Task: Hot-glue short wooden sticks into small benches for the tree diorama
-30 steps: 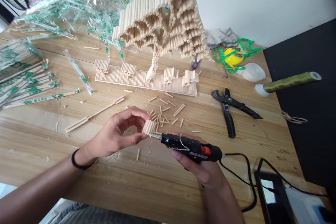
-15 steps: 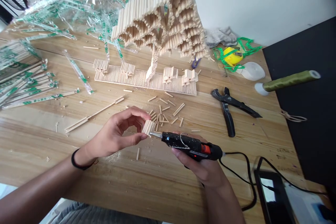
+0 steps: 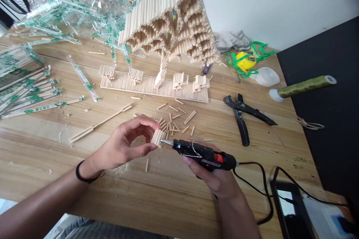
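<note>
My left hand pinches a small bundle of short wooden sticks between thumb and fingers, just above the wooden table. My right hand grips a black glue gun with an orange trigger. Its metal nozzle touches the bundle's right face. Behind them stands a tree-shaped model made of wooden sticks on a flat stick base that carries several small stick clusters.
Loose cut stick pieces lie beyond the hands. Black cutters lie to the right, a green thread spool on a black surface further right. Plastic chopstick wrappers and wrapped chopsticks crowd the left. The gun's cable runs right.
The view has drifted slightly. The glue gun's nozzle has shifted a little up along the bundle; both hands stay in nearly the same place.
</note>
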Demonstrator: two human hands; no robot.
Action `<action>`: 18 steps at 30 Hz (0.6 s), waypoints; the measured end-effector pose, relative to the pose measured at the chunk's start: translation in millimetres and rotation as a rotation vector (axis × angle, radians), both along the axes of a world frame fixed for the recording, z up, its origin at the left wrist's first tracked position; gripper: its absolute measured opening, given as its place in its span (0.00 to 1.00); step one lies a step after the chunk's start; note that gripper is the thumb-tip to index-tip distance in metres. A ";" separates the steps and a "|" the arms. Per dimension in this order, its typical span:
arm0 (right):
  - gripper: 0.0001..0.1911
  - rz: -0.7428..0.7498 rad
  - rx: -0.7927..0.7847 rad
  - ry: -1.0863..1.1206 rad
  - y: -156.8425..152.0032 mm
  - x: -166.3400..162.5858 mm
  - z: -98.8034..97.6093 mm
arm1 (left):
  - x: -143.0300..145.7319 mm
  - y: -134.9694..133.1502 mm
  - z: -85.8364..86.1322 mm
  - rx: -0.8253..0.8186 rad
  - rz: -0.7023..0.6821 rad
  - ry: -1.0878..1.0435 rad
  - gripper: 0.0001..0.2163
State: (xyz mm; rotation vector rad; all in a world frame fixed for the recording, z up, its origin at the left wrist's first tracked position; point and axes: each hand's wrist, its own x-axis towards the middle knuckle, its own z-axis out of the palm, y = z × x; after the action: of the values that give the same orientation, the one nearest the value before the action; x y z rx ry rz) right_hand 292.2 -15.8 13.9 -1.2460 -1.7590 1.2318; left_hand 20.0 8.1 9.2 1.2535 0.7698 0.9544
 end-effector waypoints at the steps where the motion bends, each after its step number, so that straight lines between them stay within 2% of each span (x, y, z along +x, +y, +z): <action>1: 0.06 0.004 0.004 -0.003 0.8 -0.2 0.6 | 0.0 0.1 0.1 0.003 0.001 0.002 0.16; 6: 0.07 0.056 0.042 -0.037 5.3 0.1 2.8 | 0.4 0.8 0.9 0.020 0.000 0.004 0.16; 18: 0.10 0.054 0.100 -0.027 8.3 -1.7 1.5 | -0.2 0.0 -2.4 0.041 -0.030 -0.011 0.17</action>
State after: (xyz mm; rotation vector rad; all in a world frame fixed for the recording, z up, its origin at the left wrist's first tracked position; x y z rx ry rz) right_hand 290.5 -7.5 15.4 -1.1692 -1.8612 1.1467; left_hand 19.7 8.1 6.8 1.2909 0.7242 0.9554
